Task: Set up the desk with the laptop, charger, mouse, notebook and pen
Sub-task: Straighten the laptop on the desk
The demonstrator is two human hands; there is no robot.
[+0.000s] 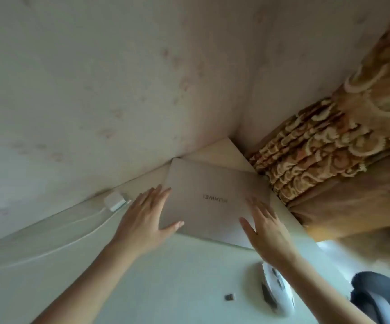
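Observation:
A closed silver laptop lies lid-up on the pale desk, pushed toward the far corner by the wall. My left hand rests at its left edge, fingers spread, thumb on the lid. Flat on the lid's right part lies my right hand, fingers apart. A white charger brick sits left of the laptop by the wall, its white cable trailing left along the desk. A white mouse lies near the front right, partly under my right forearm. A small dark USB dongle lies beside it. Notebook and pen are out of view.
A pale wall borders the desk at the back and meets a second wall at the corner. A brown patterned curtain hangs right of the desk. A dark chair part shows at the lower right.

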